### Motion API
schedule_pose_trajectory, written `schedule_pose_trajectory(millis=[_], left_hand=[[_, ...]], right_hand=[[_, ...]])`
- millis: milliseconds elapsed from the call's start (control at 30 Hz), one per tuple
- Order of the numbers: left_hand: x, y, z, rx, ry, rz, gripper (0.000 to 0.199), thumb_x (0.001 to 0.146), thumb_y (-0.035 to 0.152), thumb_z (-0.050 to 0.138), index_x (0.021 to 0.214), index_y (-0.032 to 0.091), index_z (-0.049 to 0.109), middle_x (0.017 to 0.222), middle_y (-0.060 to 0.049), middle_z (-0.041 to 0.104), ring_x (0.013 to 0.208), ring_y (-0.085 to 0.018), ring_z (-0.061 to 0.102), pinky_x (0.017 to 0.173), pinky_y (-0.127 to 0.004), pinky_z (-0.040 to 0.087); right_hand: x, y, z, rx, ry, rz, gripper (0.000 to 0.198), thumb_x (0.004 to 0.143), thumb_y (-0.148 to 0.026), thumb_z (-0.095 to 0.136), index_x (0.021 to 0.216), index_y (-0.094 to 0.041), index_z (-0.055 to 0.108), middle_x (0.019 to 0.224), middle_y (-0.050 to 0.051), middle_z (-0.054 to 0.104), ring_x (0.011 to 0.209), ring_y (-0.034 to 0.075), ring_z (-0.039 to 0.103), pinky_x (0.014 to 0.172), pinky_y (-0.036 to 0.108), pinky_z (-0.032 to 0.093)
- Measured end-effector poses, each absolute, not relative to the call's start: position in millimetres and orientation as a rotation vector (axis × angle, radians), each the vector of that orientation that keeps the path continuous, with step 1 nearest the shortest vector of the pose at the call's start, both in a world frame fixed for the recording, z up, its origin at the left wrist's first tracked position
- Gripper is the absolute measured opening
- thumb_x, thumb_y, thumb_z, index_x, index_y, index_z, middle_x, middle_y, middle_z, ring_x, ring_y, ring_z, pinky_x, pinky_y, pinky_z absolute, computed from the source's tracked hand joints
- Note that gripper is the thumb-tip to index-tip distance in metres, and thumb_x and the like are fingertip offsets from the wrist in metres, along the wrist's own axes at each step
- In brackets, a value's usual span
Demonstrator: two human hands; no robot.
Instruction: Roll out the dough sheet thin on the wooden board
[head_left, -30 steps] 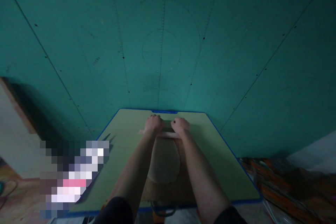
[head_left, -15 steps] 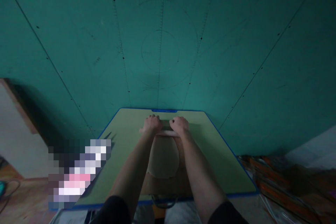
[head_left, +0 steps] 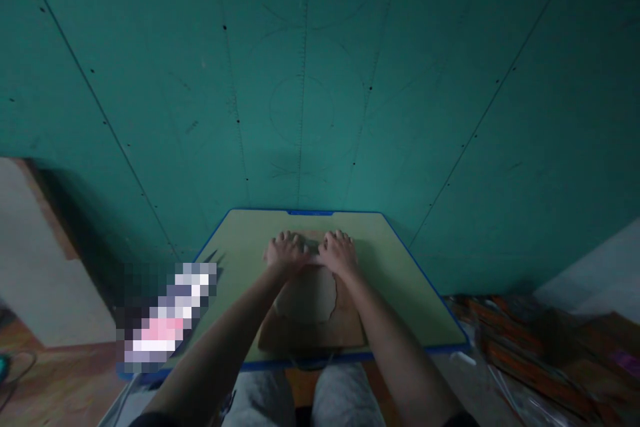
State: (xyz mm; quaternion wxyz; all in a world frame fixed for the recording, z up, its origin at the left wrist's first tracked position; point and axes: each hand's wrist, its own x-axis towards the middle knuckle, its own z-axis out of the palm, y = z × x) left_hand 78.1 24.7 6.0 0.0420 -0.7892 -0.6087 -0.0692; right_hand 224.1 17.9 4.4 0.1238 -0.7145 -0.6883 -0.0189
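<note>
A pale rolling pin [head_left: 315,259] lies crosswise over the far part of a flat sheet of dough [head_left: 307,297]. My left hand [head_left: 287,250] rests on the pin's left side, its fingers curled over it. On the right side, my right hand [head_left: 339,251] bears on the same pin with fingers bent forward over it. Most of the pin is hidden beneath both hands. Under the dough is a brown wooden board [head_left: 310,338], its near edge close to the table's front.
The small light-topped table [head_left: 400,287] has a blue rim and stands against a green wall [head_left: 320,127]. A blurred-out object [head_left: 173,320] sits at its left edge. A pale panel [head_left: 45,267] leans at left; orange-brown clutter [head_left: 525,347] lies at right.
My hands have shifted slightly nearer with the rolling pin, and the fingers now reach further forward over it. The camera view has tilted and shifted a little.
</note>
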Motion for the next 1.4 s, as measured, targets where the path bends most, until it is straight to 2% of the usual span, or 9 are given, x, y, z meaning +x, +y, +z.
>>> schedule_pose_trajectory(millis=[133, 300, 533, 667, 800, 967, 1100, 1233, 1400], left_hand=[[73.4, 8.8, 3.4, -2.421, -1.792, -0.221, 0.042, 0.099, 0.04, 0.033, 0.114, 0.019, 0.065, 0.127, -0.014, 0.062, 0.116, -0.031, 0.055, 0.09, -0.042, 0.043], [68.3, -1.0, -1.6, -2.438, -1.77, -0.328, 0.043, 0.1, 0.044, 0.033, 0.117, 0.021, 0.065, 0.125, -0.012, 0.064, 0.115, -0.031, 0.057, 0.09, -0.044, 0.042], [57.9, -18.0, -7.8, -2.486, -1.671, -0.405, 0.041, 0.1, 0.044, 0.036, 0.118, 0.021, 0.064, 0.119, -0.01, 0.067, 0.11, -0.03, 0.058, 0.093, -0.044, 0.042], [48.9, -30.2, -14.2, -2.49, -1.573, -0.425, 0.045, 0.099, 0.045, 0.039, 0.128, 0.018, 0.059, 0.13, -0.014, 0.061, 0.119, -0.032, 0.053, 0.1, -0.047, 0.038], [45.4, -31.4, -16.5, -2.505, -1.538, -0.427, 0.045, 0.099, 0.047, 0.04, 0.127, 0.018, 0.059, 0.133, -0.015, 0.059, 0.121, -0.033, 0.052, 0.1, -0.047, 0.038], [51.9, -17.3, -11.5, -2.524, -1.617, -0.396, 0.042, 0.099, 0.048, 0.037, 0.116, 0.02, 0.065, 0.126, -0.012, 0.063, 0.114, -0.03, 0.057, 0.097, -0.046, 0.04], [58.9, -3.4, -5.3, -2.519, -1.665, -0.333, 0.044, 0.1, 0.048, 0.035, 0.111, 0.02, 0.067, 0.122, -0.012, 0.065, 0.114, -0.031, 0.057, 0.094, -0.045, 0.042], [66.4, 11.2, -1.0, -2.517, -1.667, -0.271, 0.045, 0.1, 0.046, 0.032, 0.113, 0.022, 0.067, 0.124, -0.012, 0.065, 0.117, -0.031, 0.056, 0.093, -0.046, 0.042], [75.8, 29.4, 0.9, -2.497, -1.693, -0.218, 0.042, 0.099, 0.039, 0.033, 0.112, 0.019, 0.068, 0.123, -0.014, 0.066, 0.118, -0.031, 0.055, 0.094, -0.045, 0.042]], right_hand=[[220.9, -0.8, 1.3, -2.061, -2.063, -0.052, 0.035, 0.098, -0.037, 0.037, 0.111, -0.02, 0.064, 0.121, 0.012, 0.063, 0.114, 0.025, 0.055, 0.096, 0.039, 0.037], [218.9, -18.3, -0.4, -2.018, -2.119, -0.084, 0.041, 0.102, -0.043, 0.031, 0.114, -0.02, 0.064, 0.121, 0.011, 0.064, 0.113, 0.025, 0.057, 0.091, 0.036, 0.041], [215.6, -52.9, -4.8, -1.919, -2.191, -0.124, 0.038, 0.101, -0.044, 0.034, 0.11, -0.021, 0.063, 0.114, 0.01, 0.066, 0.106, 0.025, 0.06, 0.086, 0.035, 0.045], [215.9, -68.8, -9.7, -1.821, -2.226, -0.138, 0.034, 0.099, -0.042, 0.044, 0.115, -0.018, 0.063, 0.124, 0.012, 0.064, 0.121, 0.028, 0.053, 0.103, 0.039, 0.039], [217.1, -68.7, -11.0, -1.783, -2.256, -0.105, 0.044, 0.097, -0.043, 0.047, 0.127, -0.013, 0.059, 0.138, 0.016, 0.056, 0.134, 0.029, 0.043, 0.114, 0.041, 0.028], [216.2, -56.4, -1.5, -1.889, -2.225, -0.066, 0.041, 0.098, -0.047, 0.043, 0.114, -0.017, 0.065, 0.123, 0.015, 0.063, 0.12, 0.029, 0.054, 0.099, 0.039, 0.042], [220.1, -42.5, 3.7, -1.924, -2.231, 0.009, 0.045, 0.099, -0.053, 0.037, 0.119, -0.02, 0.062, 0.128, 0.013, 0.06, 0.116, 0.027, 0.056, 0.09, 0.037, 0.046], [226.2, -25.7, 3.4, -1.971, -2.208, 0.114, 0.053, 0.099, -0.056, 0.03, 0.127, -0.021, 0.058, 0.137, 0.014, 0.056, 0.118, 0.028, 0.057, 0.09, 0.039, 0.045], [232.0, -4.5, 2.1, -2.012, -2.15, 0.192, 0.061, 0.099, -0.06, 0.027, 0.132, -0.018, 0.057, 0.141, 0.017, 0.053, 0.128, 0.03, 0.05, 0.102, 0.043, 0.037]])
